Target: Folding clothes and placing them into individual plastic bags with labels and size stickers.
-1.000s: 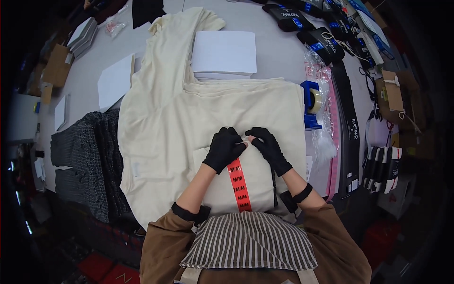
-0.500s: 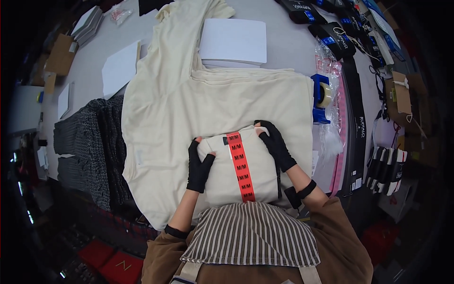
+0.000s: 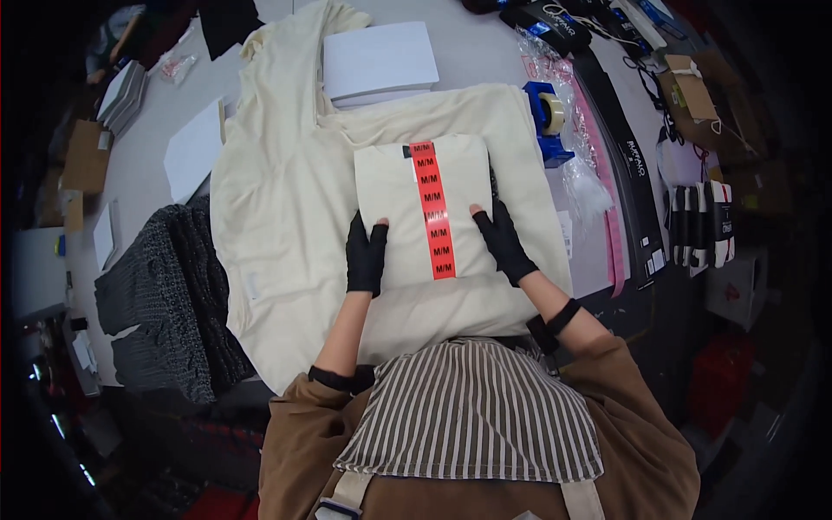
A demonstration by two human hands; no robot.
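A neatly folded cream garment (image 3: 387, 186), maybe a sweater or shirt, has a red size strip (image 3: 438, 221) running down its front and a dark label at its neckline. My left hand (image 3: 367, 253), in a black fingerless glove, grips its left side with the thumb on top. On the opposite side my right hand (image 3: 503, 244), gloved alike, holds it the same way; the fingers of both hands are mostly hidden beneath or beside it. A dark edge shows along the garment's right side. Under it spreads a wide stack of cream garments (image 3: 282, 217).
White card sheets (image 3: 381, 56) lie stacked on the cream cloth at the back. Dark grey knitwear (image 3: 173, 295) is heaped at the left. To the right are a blue tape dispenser (image 3: 548, 126), clear plastic, a pink strip and black packaging. A cardboard box (image 3: 689, 95) stands farther right.
Both hands have moved the folded garment away from my body, farther onto the cream stack. They have shifted from its upper corners to its lower sides. The whole view has turned slightly.
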